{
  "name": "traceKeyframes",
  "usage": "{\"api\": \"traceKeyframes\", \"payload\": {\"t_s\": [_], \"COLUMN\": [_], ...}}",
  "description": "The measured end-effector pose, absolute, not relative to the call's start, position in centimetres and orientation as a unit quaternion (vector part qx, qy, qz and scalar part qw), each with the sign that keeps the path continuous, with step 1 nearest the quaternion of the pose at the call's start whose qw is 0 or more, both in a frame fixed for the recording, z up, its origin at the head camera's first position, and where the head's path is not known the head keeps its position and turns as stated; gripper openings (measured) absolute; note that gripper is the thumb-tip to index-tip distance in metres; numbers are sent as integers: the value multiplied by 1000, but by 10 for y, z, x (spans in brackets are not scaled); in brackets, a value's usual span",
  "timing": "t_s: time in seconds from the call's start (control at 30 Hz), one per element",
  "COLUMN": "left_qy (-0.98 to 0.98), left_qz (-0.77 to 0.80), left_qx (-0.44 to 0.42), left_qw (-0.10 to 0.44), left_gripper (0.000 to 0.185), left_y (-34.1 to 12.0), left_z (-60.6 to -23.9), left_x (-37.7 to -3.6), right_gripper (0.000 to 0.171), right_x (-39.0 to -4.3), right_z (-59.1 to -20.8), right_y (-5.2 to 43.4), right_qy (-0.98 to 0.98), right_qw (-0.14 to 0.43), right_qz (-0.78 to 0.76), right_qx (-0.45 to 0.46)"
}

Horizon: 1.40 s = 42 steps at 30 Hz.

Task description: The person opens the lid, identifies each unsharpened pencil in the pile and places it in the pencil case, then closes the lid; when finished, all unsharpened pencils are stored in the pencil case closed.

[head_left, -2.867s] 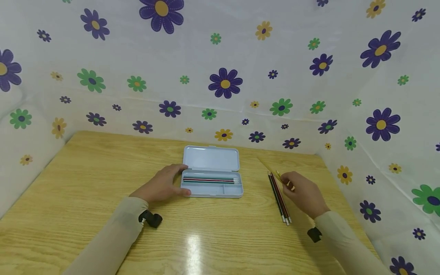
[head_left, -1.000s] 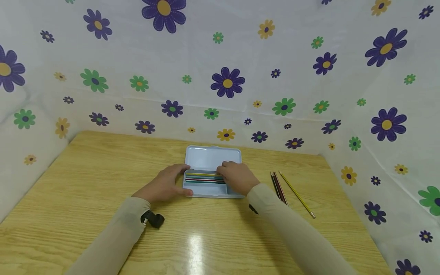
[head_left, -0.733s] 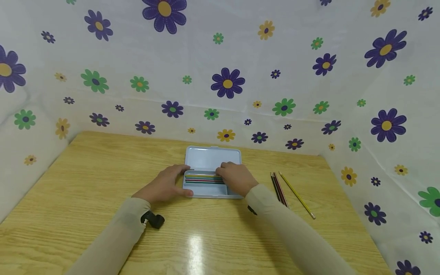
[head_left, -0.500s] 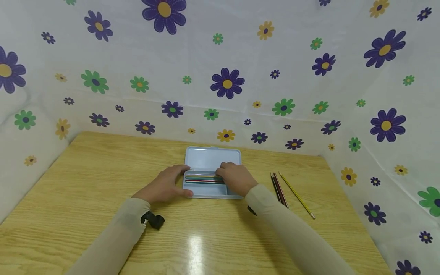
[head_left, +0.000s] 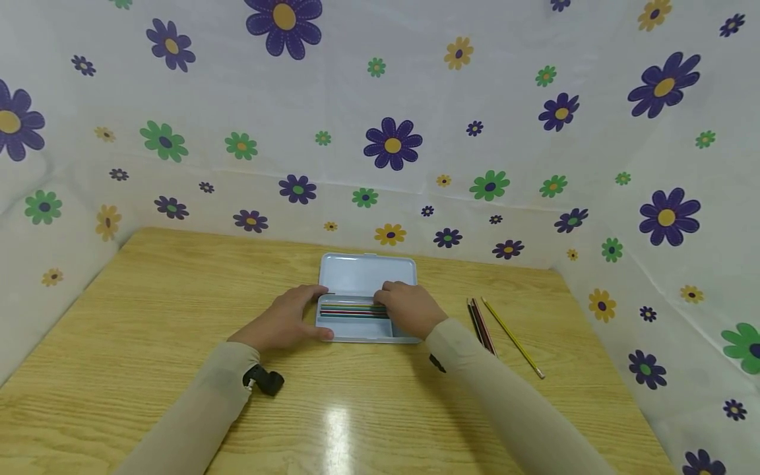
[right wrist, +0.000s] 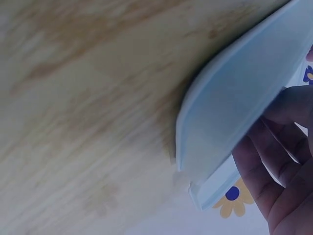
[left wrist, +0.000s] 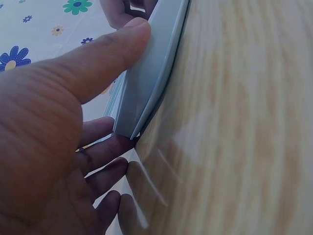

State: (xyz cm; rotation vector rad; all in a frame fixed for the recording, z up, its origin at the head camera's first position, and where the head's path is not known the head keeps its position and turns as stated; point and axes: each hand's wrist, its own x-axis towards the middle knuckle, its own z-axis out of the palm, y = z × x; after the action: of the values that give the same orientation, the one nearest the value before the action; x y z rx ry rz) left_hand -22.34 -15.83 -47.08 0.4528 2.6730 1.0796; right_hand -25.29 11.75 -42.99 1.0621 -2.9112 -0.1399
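Pale blue plastic marks the pencil case (head_left: 363, 330), which lies open near the middle of the wooden table (head_left: 148, 310) with its lid (head_left: 367, 274) folded back toward twelve o'clock and its long axis running from nine to three. The left hand (head_left: 284, 322) braces the case's nine o'clock end, thumb along the near edge and fingers on the far side; the left wrist view shows that thumb pressed flat on the case wall (left wrist: 146, 83). The right hand (head_left: 410, 309) rests over the three o'clock end of the tray, its fingertips down on the coloured pencils (head_left: 350, 310) that lie lengthwise inside, parallel to the case; whether it pinches one I cannot tell. Three loose pencils (head_left: 482, 326) lie on the table at three o'clock from the case, pointing roughly from eleven to five, nearer the right hand than the left. Flowered cloth (head_left: 392, 142) lines the walls.
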Motion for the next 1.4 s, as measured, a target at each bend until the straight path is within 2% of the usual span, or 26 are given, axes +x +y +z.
{"api": "traceKeyframes", "payload": {"t_s": [0.17, 0.4, 0.7, 1.03, 1.4], "left_qy": [911, 913, 913, 912, 911], "left_qz": [366, 362, 358, 361, 364], "left_qx": [156, 159, 162, 167, 165], "left_qw": [109, 103, 106, 103, 104], "left_gripper": [99, 98, 98, 99, 98], "left_y": [-157, -157, -159, -160, -160], "left_z": [-471, -471, -470, -474, -471], "left_x": [-223, -224, -225, -226, -225], "right_gripper": [20, 22, 26, 25, 35], "right_x": [-247, -240, -230, -206, -192], "right_z": [-421, -406, -401, -421, -433], "right_y": [127, 163, 236, 303, 323], "right_qy": [-943, -944, -946, -958, -957], "right_qw": [10, 26, -41, -49, -103], "right_qz": [-17, 48, 244, 232, 241], "right_qx": [332, 326, 211, 163, 127]}}
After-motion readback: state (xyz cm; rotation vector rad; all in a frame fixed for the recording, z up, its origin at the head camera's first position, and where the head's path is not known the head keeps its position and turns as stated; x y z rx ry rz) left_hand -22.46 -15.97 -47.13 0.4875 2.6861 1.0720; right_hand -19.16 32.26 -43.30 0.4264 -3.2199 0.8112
